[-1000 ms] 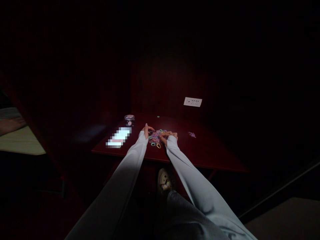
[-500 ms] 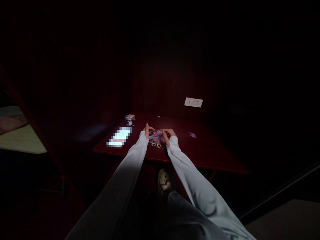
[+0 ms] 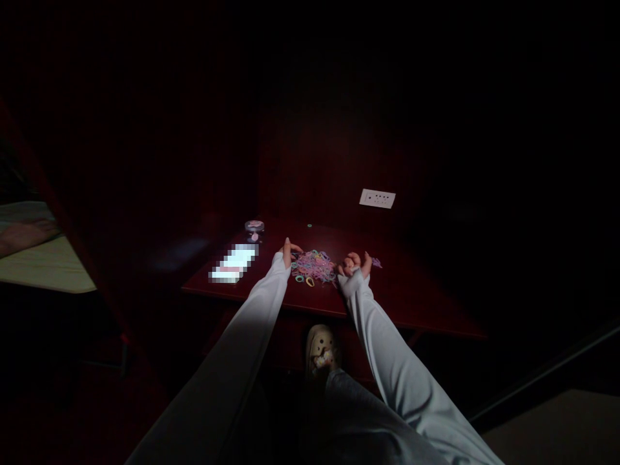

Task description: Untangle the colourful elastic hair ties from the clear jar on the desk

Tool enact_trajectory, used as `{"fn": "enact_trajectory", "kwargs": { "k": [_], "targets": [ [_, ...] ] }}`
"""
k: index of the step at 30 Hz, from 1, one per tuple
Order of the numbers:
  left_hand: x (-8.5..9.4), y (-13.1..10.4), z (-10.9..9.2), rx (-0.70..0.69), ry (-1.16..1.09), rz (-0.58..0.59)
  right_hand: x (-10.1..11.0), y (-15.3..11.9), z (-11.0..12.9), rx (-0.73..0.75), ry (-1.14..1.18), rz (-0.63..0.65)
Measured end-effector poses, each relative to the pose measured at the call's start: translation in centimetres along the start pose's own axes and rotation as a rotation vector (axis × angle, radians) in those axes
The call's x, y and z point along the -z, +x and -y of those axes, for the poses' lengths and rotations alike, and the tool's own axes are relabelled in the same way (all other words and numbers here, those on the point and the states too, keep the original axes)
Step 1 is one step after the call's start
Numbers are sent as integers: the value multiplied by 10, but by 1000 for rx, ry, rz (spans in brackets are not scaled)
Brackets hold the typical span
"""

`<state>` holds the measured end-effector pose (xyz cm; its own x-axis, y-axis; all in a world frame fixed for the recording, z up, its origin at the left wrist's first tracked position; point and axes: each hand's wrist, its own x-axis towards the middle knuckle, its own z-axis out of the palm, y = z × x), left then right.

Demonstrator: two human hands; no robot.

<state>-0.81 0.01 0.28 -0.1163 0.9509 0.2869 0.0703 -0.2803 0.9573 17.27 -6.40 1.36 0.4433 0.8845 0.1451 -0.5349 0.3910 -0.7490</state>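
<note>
A pile of small coloured bands point(image 3: 314, 266), mostly pink and purple, lies on the dark red table point(image 3: 310, 301). My left hand point(image 3: 289, 250) rests at the pile's left edge, thumb up and fingers apart, with nothing visible in it. Just right of the pile, my right hand point(image 3: 355, 263) is turned palm up with its fingers curled; what it holds, if anything, is too small to make out. Beyond its fingertips sits a small purple bunch point(image 3: 376, 263). A green band point(image 3: 299, 279) and a yellow band point(image 3: 310, 282) lie at the pile's near edge.
A round clear jar point(image 3: 254, 231) stands at the table's back left, behind a bright blurred rectangle point(image 3: 235, 263). One green band point(image 3: 309, 225) lies far back. A white socket plate point(image 3: 377, 198) is on the wall. Another person's hand point(image 3: 31, 234) rests on a table at left.
My right hand has moved right, off the pile, and turned palm up, uncovering more of the bands. My left hand has stayed nearly in place.
</note>
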Motion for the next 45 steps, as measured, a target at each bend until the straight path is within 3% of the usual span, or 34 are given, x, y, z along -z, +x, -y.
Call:
{"fn": "enact_trajectory", "kwargs": {
  "k": [5,9,14,20,23,31,39,45],
  "targets": [
    [-2,0,1,-4,-5,-25,4,-3,8,-9,100,28],
    [-4,1,4,-11,-15,-50,1,0,6,24,-5,89],
    [-3,1,7,-81,5,-109,-6,-2,-10,271,-453,135],
    [0,-1,8,-155,18,-146,-12,-17,-26,475,-1244,581],
    [1,-2,9,-169,15,-146,-10,-17,-28,528,-1426,702],
    [1,9,13,-70,11,-75,-3,-10,-32,569,-1539,762],
    [2,12,15,-70,28,-40,-2,-6,-33,541,-1565,727],
    [3,12,21,-120,51,-39,-4,-7,-30,524,-1457,662]
  ]
}}
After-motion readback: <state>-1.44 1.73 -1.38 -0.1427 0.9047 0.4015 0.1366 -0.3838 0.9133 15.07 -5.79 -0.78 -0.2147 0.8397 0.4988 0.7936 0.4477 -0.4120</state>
